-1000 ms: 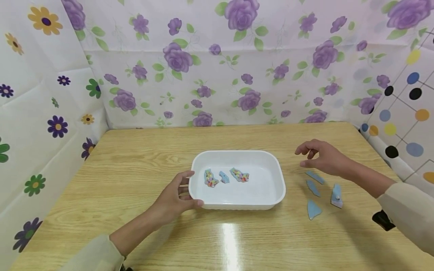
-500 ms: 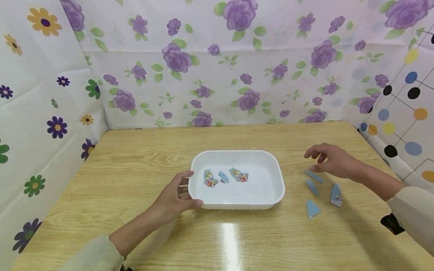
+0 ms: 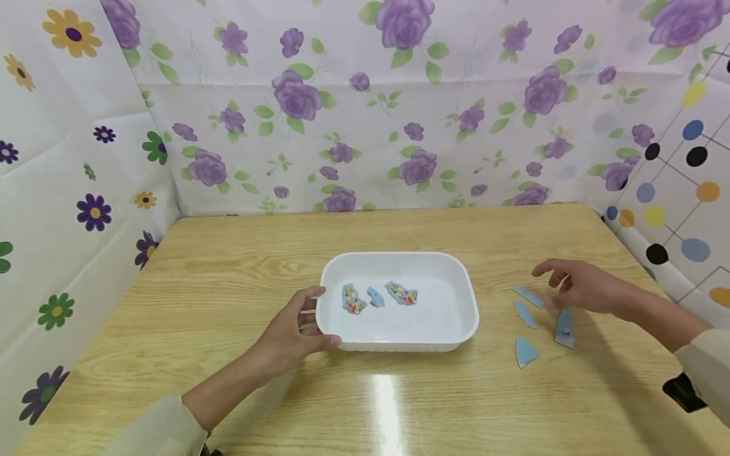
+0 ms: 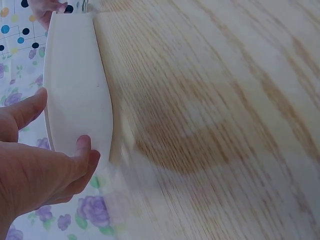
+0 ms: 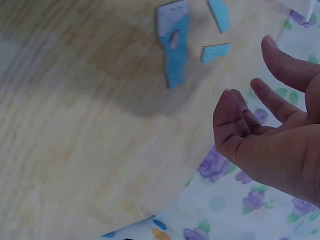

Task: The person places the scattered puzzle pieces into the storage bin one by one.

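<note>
A white tray [image 3: 399,329] stands on the wooden table, its left end held by my left hand [image 3: 299,326]. In the left wrist view, thumb and fingers span the tray's outer wall [image 4: 77,80]. Two colourful patterned pieces [image 3: 402,294] and a small blue piece [image 3: 375,297] lie inside, flat and jagged-edged. My right hand [image 3: 582,288] hovers with loosely bent fingers, nothing between them. Below it lies a blue and pale piece [image 5: 175,45], partly hidden by the hand in the head view. Several flat blue pieces, including a triangular one [image 3: 526,352], are nearby on the table.
The wooden table [image 3: 239,266] is walled by a purple-flowered sheet [image 3: 365,145] behind, a flowered sheet [image 3: 51,240] at the left and a dotted sheet [image 3: 684,183] at the right. A black object [image 3: 683,391] shows by the right sleeve.
My right hand has moved right and toward me, now over the blue and pale piece. The left hand and the tray have stayed in place.
</note>
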A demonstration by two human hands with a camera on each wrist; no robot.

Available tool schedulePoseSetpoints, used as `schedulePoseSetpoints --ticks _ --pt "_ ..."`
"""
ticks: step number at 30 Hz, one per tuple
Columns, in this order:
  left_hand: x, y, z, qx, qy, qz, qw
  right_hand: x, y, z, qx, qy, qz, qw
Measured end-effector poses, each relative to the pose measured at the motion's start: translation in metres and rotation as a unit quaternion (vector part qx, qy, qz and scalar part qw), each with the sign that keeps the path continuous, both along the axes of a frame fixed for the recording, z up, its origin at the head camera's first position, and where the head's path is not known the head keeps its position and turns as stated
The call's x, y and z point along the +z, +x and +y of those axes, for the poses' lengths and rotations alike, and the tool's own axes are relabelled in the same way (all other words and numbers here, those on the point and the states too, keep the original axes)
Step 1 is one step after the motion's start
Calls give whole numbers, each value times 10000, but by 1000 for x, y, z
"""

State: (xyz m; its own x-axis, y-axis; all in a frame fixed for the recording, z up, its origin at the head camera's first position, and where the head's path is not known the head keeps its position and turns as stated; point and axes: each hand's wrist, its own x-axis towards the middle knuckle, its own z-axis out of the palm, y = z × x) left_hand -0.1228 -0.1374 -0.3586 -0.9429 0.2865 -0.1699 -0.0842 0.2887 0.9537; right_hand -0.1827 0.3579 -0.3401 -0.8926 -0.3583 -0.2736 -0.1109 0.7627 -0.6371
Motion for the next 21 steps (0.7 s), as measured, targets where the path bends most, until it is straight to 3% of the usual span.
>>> schedulePoseSetpoints --ticks 8,15,21 --pt "0 0 1 -78 109 -14 9999 -16 11 8 -222 -296 -128 9992" --pt "1 0 1 -75 41 2 10000 -25 19 18 -375 55 -51 9993" --pt "2 -1 2 -93 1 5 10000 -31 24 26 -280 -40 11 9996"
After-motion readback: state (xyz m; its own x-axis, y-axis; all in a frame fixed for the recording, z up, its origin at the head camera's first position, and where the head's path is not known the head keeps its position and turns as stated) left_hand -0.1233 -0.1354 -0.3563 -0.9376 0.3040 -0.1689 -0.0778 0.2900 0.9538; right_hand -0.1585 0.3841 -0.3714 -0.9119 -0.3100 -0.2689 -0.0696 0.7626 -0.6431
